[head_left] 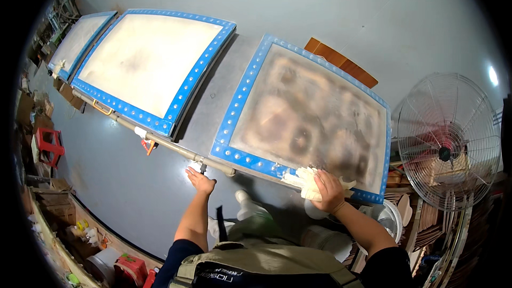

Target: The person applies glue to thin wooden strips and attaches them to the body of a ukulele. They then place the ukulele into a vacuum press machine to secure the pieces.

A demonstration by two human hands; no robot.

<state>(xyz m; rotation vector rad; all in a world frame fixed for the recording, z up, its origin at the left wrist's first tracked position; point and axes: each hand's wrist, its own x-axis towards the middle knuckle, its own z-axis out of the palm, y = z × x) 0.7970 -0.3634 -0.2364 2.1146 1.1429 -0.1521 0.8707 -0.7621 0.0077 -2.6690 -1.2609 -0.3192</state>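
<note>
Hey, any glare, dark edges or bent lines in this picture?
Head view: black corners; the blue frame of the right panel bows; a bright glare spot above the round fan; more glare on the floor near the left hand.

2 nearer blue-framed panels [314, 122] on a grey table [229, 74]

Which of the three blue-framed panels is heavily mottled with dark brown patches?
The rightmost panel, where the right hand is on a pale cloth. The middle panel is mostly cream with a faint smudge, and the far-left panel looks plain greyish.
</note>
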